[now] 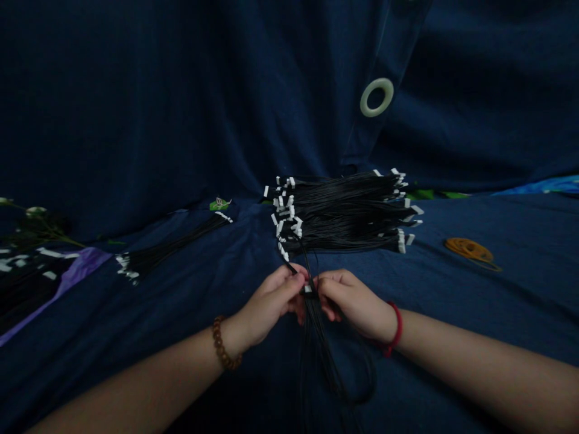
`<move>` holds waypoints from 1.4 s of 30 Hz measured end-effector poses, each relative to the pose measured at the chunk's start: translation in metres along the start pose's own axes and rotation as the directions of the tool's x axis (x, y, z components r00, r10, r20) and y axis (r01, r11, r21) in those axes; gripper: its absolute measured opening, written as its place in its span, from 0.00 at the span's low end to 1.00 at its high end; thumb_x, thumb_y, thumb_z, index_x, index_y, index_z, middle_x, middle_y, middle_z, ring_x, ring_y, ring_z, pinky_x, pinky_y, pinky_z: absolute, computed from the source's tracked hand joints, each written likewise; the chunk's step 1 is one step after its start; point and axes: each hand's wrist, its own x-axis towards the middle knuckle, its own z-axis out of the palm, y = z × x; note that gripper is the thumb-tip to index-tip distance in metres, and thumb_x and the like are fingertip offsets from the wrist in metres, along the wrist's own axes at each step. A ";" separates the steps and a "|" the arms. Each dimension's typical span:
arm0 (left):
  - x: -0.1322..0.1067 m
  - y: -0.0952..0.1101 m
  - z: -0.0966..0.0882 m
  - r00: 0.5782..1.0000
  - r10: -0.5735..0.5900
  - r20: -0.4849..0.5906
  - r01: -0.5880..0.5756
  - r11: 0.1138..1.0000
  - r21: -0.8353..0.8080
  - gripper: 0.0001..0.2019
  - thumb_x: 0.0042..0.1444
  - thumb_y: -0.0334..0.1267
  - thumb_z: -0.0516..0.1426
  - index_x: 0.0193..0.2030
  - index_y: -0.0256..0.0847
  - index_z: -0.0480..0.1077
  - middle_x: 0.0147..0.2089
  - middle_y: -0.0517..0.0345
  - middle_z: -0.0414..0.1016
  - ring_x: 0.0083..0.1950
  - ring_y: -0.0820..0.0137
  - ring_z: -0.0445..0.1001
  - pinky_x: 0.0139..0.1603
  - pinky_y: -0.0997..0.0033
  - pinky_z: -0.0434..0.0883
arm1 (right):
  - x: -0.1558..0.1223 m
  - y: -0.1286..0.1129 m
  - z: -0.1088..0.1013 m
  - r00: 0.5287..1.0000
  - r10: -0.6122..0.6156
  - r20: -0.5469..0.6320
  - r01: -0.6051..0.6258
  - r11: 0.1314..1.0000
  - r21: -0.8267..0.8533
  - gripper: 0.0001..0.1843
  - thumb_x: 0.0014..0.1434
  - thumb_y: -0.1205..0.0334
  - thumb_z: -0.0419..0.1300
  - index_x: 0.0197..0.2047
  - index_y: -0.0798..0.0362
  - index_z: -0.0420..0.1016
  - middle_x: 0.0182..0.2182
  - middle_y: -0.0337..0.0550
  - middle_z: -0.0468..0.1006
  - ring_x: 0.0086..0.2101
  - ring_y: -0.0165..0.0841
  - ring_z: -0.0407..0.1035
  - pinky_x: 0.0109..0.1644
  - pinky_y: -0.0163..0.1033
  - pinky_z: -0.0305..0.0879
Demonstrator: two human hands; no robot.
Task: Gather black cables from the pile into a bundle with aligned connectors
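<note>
Over the navy cloth (511, 301), our left hand (266, 298) and right hand (355, 301) pinch a white connector (308, 289) closely between them, its black wires (316, 349) hanging free.

obstacle: wire bundle (339, 211) | passage: cloth (434, 283) between bundle and orange coil (468, 249)

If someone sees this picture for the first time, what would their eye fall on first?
The large bundle of black wires with white connectors catches the eye first, lying on the dark blue cloth ahead of the hands. Just below it, the left hand and right hand pinch a thin bunch of black wires. A pale ring eyelet stands out higher up.
</note>
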 end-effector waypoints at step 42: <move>0.009 0.011 -0.011 0.940 -0.335 -0.061 0.336 0.942 0.002 0.05 0.40 0.22 0.57 0.24 0.34 0.68 0.17 0.66 0.65 0.15 0.84 0.62 0.15 0.88 0.58 | -0.013 -0.016 0.002 0.963 -0.255 -0.086 0.228 0.944 -0.239 0.07 0.52 0.61 0.61 0.31 0.55 0.69 0.26 0.38 0.70 0.27 0.27 0.62 0.31 0.34 0.56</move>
